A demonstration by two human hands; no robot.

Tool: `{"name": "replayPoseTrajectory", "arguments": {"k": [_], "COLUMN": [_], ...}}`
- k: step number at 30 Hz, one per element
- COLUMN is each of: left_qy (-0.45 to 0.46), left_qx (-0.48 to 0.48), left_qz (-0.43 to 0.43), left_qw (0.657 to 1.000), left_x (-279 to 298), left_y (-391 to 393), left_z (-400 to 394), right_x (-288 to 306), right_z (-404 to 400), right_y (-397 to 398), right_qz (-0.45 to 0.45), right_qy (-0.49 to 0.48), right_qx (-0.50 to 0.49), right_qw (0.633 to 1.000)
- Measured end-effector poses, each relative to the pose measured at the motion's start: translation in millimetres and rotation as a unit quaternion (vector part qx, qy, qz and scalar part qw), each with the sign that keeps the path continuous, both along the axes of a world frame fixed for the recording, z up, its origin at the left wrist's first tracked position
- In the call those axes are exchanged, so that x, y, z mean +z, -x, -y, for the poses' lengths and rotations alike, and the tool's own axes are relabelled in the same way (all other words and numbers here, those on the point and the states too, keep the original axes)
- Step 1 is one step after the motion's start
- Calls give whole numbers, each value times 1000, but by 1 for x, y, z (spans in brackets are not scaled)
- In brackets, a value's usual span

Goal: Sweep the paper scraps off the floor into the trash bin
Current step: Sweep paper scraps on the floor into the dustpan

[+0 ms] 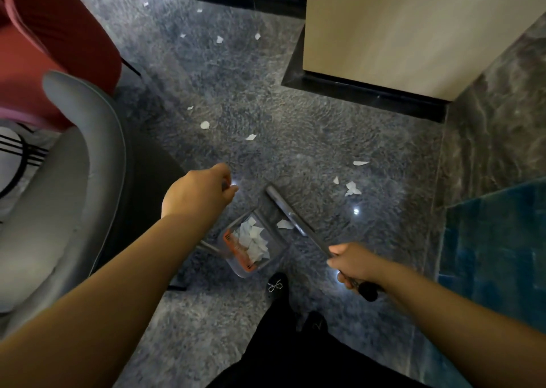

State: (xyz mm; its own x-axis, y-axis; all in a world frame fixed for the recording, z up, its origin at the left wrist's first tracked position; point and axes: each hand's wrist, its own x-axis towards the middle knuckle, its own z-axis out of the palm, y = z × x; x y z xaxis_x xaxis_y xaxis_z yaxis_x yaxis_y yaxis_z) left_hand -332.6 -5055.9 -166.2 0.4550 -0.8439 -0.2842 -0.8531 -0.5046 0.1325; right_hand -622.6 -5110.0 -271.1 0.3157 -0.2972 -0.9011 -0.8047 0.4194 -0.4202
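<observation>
Seen from above: the left hand (204, 194) has its grip clamped on the dustpan (251, 244) handle, and the right hand (353, 265) its grip clamped on the broom (291, 214) shaft. The dustpan holds gathered paper scraps (252, 238). One scrap (285, 224) lies at its mouth; others (353, 188) lie beyond it across the floor (295, 139). Tilting the dustpan could spill the pile; a hard stroke could scatter scraps.

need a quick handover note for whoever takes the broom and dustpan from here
Left hand grips the dustpan handle; right hand grips the broom handle.
Dustpan sits on the floor, holding a pile of paper scraps; one scrap lies at the broom head.
Left: loose scraps to the right, ahead and near the far wall. No trash bin in view.
</observation>
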Motion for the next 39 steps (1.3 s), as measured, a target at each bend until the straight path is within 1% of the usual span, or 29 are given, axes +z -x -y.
{"name": "replayPoseTrajectory", "arguments": {"k": [2,6,11,15,22,25,29,34,39], "left_qy": [-3,-2,8,17,38,55,72,71,63], "left_qx": [-2,4,13,19,-15,-39,-78,-112,-129], "left_qz": [-3,-8,-21,-26,-58,-68,-60,-62,-64], "left_qw": [1000,1000,1000,999,998,995,993,989,988], "left_x": [1,1,4,5,12,15,15,6,-2], "left_y": [2,1,-11,-17,-14,-10,4,30,61], "left_z": [5,8,1,-2,15,33,67,118,177], "right_x": [2,0,-5,-3,24,39,54,65,60], "right_z": [1,5,0,2,17,30,52,91,147], "right_y": [-7,-13,-8,-7,-5,4,25,60,98], "right_qz": [6,12,11,11,17,16,17,17,6], "right_qy": [-27,-76,-61,-56,1,14,43,62,73], "right_qx": [7,-9,-7,-55,-137,-173,-216,-227,-242], "right_qw": [1000,997,998,997,990,985,975,972,967]}}
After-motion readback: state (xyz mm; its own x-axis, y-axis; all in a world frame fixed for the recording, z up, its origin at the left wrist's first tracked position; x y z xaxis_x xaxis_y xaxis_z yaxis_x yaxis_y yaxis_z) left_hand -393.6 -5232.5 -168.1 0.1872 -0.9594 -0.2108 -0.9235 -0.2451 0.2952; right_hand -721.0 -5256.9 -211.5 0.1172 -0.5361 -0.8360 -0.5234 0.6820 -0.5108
